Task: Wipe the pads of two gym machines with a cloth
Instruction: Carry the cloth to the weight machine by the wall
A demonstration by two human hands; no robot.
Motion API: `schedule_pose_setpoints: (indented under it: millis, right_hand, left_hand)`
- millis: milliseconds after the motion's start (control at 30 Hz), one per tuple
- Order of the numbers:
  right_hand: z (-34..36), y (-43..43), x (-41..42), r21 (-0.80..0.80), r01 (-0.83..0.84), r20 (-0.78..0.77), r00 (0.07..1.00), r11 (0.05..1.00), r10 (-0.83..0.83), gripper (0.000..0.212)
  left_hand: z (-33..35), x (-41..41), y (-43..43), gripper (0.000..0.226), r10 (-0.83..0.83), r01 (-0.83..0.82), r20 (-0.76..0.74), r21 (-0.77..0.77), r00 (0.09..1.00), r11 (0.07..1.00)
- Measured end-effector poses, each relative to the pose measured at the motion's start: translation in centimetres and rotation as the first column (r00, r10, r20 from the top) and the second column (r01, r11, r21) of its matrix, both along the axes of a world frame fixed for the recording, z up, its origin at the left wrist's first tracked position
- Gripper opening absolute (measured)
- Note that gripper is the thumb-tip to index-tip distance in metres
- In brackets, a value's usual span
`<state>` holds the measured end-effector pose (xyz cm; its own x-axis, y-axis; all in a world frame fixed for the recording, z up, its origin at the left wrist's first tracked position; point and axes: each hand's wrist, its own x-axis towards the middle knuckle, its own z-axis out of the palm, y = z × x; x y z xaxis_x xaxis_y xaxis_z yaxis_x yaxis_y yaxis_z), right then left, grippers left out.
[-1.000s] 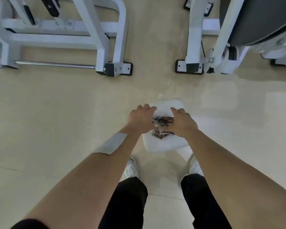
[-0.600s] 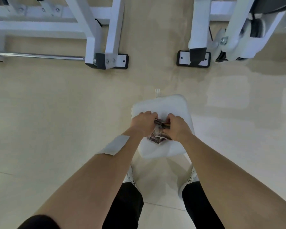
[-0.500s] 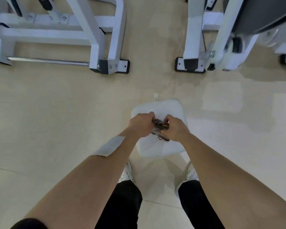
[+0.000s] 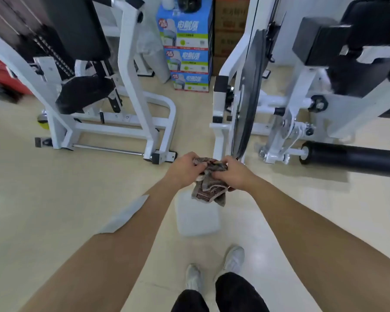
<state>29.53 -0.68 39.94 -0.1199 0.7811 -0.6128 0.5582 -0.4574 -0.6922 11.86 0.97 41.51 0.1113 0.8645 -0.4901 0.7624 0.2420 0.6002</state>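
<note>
Where machines (image 4: 127,64) stand, beige floor (image 4: 54,199), boxes (image 4: 189,52), cloth (image 4: 209,190)

Crumpled patterned cloth (image 4: 208,183), white painted metal frames (image 4: 131,70), glossy floor (image 4: 43,199)

1. Cloth (image 4: 209,188): brown-and-white pattern.
2. Machine frames (image 4: 131,86): white.
3. Pads (image 4: 83,92): black.
4. Roller pad (image 4: 351,157): black.
5. Stacked boxes (image 4: 187,52): blue, white, green.
6. Floor (image 4: 54,199): beige.
7. Container (image 4: 197,219): white.
</note>
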Motion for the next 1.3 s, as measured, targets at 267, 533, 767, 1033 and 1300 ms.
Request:
schedule_pose_setpoints:
  millis: [267, 533, 767, 1033, 1300]
  right_hand:
    - [14.8, -0.6, 8.3, 0.305, 0.487, -0.096, 0.871, 0.818, -0.482, 0.053]
    - [26.0, -2.4, 20.0, 0.358, 0.566, -0.371, 0.816, 0.742, -0.443, 0.023]
    - [33.6, -2.5, 39.7, 0.512, 0.574, -0.453, 0.812, 0.639, -0.367, 0.027]
    - [37.5, -3.8, 63.8, 0.491, 0.584, -0.433, 0.807, 0.647, -0.400, 0.036]
    - [36.3, 0.4, 80.7, 0.511, 0.686, -0.400, 0.723, 0.518, -0.564, 0.032]
  left_hand:
    - [14.1, 9.1, -0.2, 0.034, -0.043, 0.013, 0.249, 0.122, 0.968, 0.992]
    - [24.6, 23.9, -1.9, 0.024, -0.191, 0.094, 0.447, 0.230, 0.874, 0.969]
    - [32.4, 43.3, -1.8, 0.033, -0.296, 0.117, 0.562, 0.331, 0.773, 0.936]
    - [36.2, 65.5, -1.4, 0.030, -0.281, 0.128, 0.547, 0.300, 0.789, 0.945]
    - [33.8, 80.6, 6.5, 0.011, -0.263, 0.144, 0.285, 0.379, 0.922, 0.914]
